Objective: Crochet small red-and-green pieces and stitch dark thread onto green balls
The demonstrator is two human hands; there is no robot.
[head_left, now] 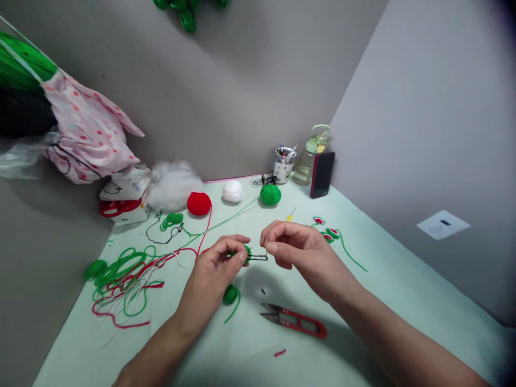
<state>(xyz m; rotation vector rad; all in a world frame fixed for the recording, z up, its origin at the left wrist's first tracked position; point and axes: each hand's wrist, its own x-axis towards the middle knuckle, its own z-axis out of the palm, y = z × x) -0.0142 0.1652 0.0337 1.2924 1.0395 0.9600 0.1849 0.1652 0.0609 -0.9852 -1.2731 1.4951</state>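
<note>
My left hand (215, 269) is closed on a small green crocheted piece (247, 253), mostly hidden by the fingers. Black yarn (258, 258) stretches from this piece in a narrow loop toward my right hand (300, 247). The right thumb and forefinger pinch a thin needle-like tool (267, 242) at the loop's end; its exact kind is too fine to tell. Below the left hand lies another green crocheted piece (230, 294) with a yarn tail. Orange-handled thread snips (298, 321) rest on the table below the hands, near a black yarn scrap (263, 291).
Tangled yarn (124, 274) spreads at left. Red (199, 203), white (233, 191) and green (270, 195) yarn balls stand behind the hands, near stuffing (173, 185). A pen cup (284, 165), bottle (305, 166) and phone (322, 174) are at back right. Small crocheted pieces (328, 235) lie at right.
</note>
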